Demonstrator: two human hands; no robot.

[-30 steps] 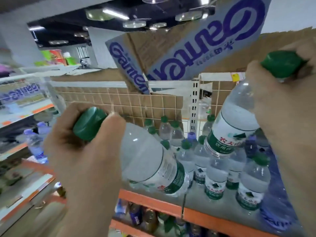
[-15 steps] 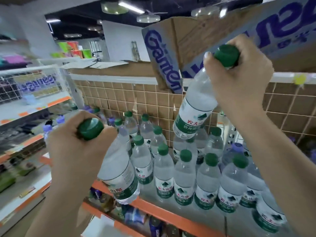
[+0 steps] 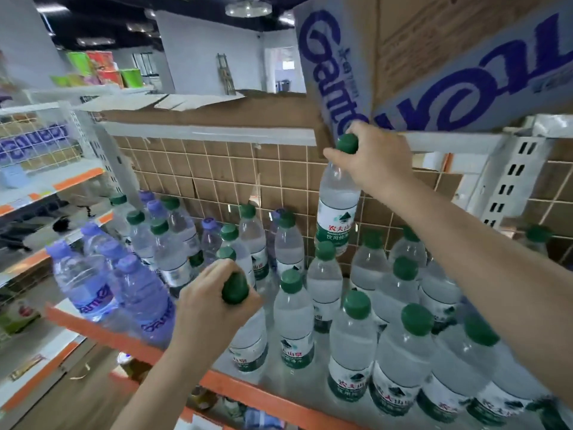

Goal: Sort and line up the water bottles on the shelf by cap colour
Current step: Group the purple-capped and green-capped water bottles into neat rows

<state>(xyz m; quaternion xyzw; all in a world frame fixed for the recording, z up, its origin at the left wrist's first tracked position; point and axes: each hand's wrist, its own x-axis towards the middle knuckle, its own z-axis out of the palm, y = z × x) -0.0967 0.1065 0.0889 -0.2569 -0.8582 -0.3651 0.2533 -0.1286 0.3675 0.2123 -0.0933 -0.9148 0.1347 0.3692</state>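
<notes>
Fingers (image 3: 333,156) of both hands clenched on green caps, one bottle each.
Right hand (image 3: 376,159) hangs its bottle (image 3: 336,209) upright above the back row; left hand (image 3: 210,308) grips a front-row bottle (image 3: 249,339) beside the purple-capped group (image 3: 117,287), nearer the shelf (image 3: 130,346) edge.

green-capped bottles (image 3: 352,346) right, purple-capped bottles (image 3: 142,293) left

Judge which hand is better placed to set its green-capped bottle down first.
Left. The left hand grips its bottle low among the front row on the shelf; the right hand holds its bottle high above the standing ones.
</notes>
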